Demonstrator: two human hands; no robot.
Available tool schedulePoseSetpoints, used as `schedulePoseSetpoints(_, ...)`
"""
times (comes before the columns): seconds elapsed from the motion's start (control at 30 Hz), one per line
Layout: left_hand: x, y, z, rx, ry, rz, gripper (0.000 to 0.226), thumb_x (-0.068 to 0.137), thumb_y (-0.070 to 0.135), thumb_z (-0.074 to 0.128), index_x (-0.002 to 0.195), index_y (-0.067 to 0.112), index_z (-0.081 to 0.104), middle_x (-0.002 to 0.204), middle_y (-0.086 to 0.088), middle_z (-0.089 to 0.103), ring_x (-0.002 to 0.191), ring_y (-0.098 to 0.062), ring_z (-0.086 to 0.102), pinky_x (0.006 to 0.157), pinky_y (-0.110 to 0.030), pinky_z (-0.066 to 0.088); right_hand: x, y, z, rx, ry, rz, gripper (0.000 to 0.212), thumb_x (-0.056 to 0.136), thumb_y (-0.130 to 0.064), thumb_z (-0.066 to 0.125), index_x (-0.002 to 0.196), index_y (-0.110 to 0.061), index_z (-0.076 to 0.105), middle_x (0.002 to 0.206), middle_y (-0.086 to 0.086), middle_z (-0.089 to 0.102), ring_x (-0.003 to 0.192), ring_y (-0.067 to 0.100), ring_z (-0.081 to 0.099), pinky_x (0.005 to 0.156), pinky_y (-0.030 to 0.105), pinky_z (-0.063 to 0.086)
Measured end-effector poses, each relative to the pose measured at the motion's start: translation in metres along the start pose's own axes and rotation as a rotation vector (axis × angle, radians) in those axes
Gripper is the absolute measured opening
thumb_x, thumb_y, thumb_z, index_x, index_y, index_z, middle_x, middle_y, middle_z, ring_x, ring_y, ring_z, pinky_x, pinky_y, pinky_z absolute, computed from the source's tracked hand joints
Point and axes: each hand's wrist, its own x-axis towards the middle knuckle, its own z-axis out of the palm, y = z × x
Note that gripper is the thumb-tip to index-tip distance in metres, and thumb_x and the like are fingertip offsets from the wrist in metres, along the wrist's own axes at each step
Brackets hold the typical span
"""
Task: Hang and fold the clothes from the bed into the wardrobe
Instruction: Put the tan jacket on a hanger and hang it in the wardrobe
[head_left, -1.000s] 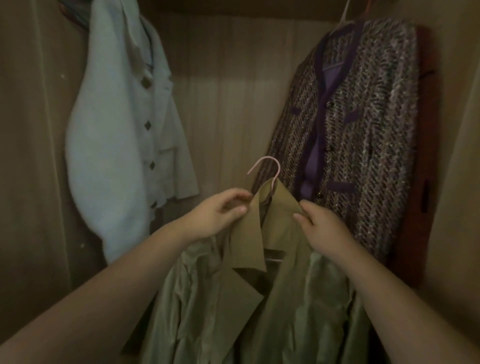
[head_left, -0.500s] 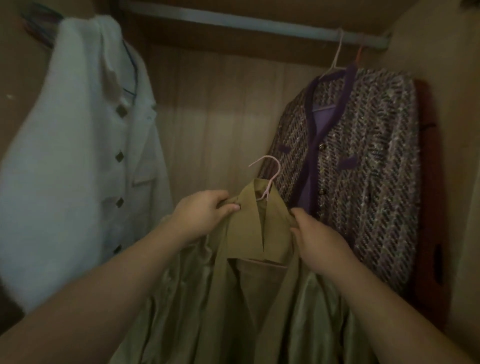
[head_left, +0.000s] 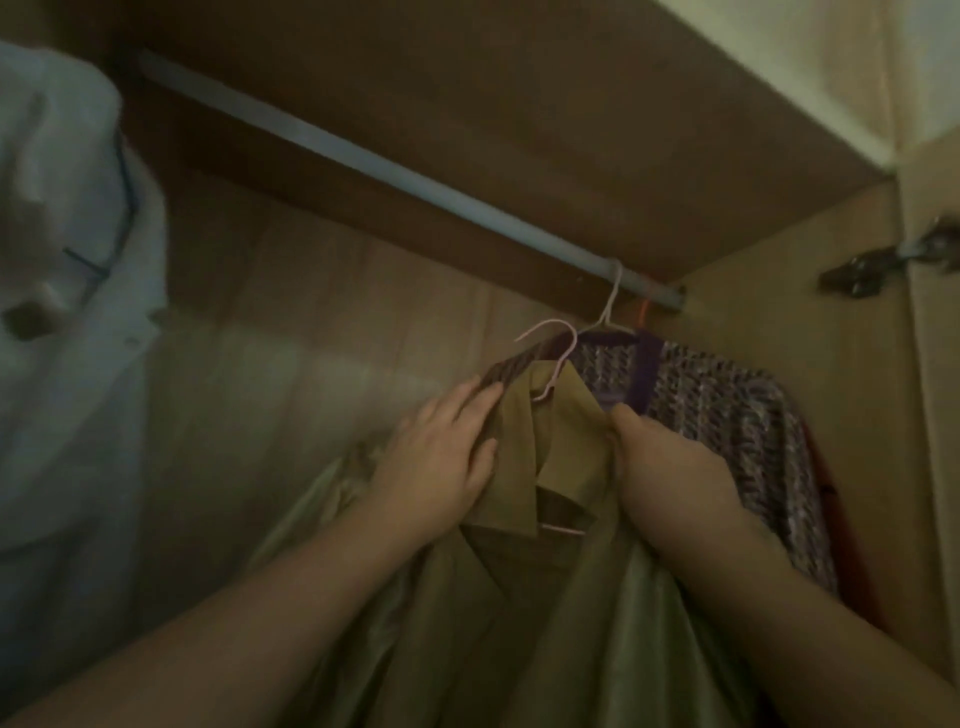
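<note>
Two hands on one garment: your left hand (head_left: 441, 462) and right hand (head_left: 660, 467) grip the olive coat (head_left: 524, 582) at either side of its collar, fingers (head_left: 462, 410) closed on the fabric. Coat sits on a pink hanger (head_left: 558, 358); hook is below the rail (head_left: 363, 161), not touching it. Rail runs diagonally under the wardrobe top panel (head_left: 519, 104). Right end of rail: tweed jacket (head_left: 727, 415) on a white hanger (head_left: 610, 301), just behind your right hand, close to the side wall (head_left: 831, 415). Left end: pale jacket (head_left: 67, 312), well apart. Middle stretch of rail between both jackets is bare.
</note>
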Motion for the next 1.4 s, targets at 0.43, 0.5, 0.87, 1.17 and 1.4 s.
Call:
schedulePoseSetpoints(0.43, 0.182, -0.005, 0.086, -0.194, -0.071, 0.263, 0.063, 0.101, 0.054, 0.022, 0.156, 0.04, -0.004, 0.167, 0.012, -0.003, 0.152, -0.012, -0.004, 0.119, -0.037, 0.003, 0.145, 0.047, -0.049, -0.379, 0.127, 0.163, 0.004, 0.097, -0.031, 0.034, 0.1, -0.034, 0.032, 0.071, -0.005, 0.042, 0.058, 0.021, 0.039, 0.052, 0.032, 0.03)
schedulePoseSetpoints(0.5, 0.197, -0.007, 0.092, -0.239, -0.117, 0.259, 0.062, 0.102, 0.054, 0.023, 0.156, 0.04, -0.003, 0.167, 0.011, -0.002, 0.153, -0.013, -0.003, 0.12, -0.039, 0.006, 0.159, 0.048, -0.048, -0.427, 0.105, 0.181, 0.007, 0.098, -0.027, 0.032, 0.103, -0.032, 0.034, 0.08, 0.002, 0.054, 0.064, 0.025, 0.045, 0.058, 0.035, 0.038)
schedulePoseSetpoints(0.87, 0.17, -0.032, 0.127, -0.379, -0.318, 0.152, 0.063, 0.102, 0.059, 0.022, 0.158, 0.039, 0.002, 0.168, 0.009, 0.002, 0.153, -0.017, 0.005, 0.122, -0.041, 0.012, 0.172, 0.02, -0.006, -0.585, -0.063, 0.136, 0.026, 0.102, -0.019, 0.031, 0.12, -0.031, 0.046, 0.087, -0.002, 0.054, 0.077, 0.023, 0.059, 0.068, 0.041, 0.057)
schedulePoseSetpoints(1.17, 0.105, 0.009, 0.062, -0.479, -0.12, 0.063, 0.056, 0.102, 0.051, 0.023, 0.156, 0.036, 0.014, 0.166, 0.009, 0.012, 0.152, -0.015, 0.011, 0.122, -0.042, 0.011, 0.084, 0.008, -0.042, -0.563, -0.04, 0.029, 0.053, 0.101, -0.049, 0.029, 0.151, -0.031, 0.029, 0.148, -0.002, 0.044, 0.131, 0.026, 0.046, 0.101, 0.045, 0.043)
schedulePoseSetpoints(1.4, 0.008, 0.123, 0.005, -0.51, -0.081, 0.278, 0.06, 0.095, 0.048, 0.021, 0.154, 0.044, 0.008, 0.166, 0.009, 0.012, 0.153, -0.015, 0.004, 0.123, -0.044, 0.009, -0.075, 0.024, -0.098, -0.563, -0.184, 0.135, 0.058, 0.099, -0.053, 0.024, 0.154, -0.037, 0.023, 0.162, -0.009, 0.028, 0.149, 0.017, 0.023, 0.118, 0.045, 0.027)
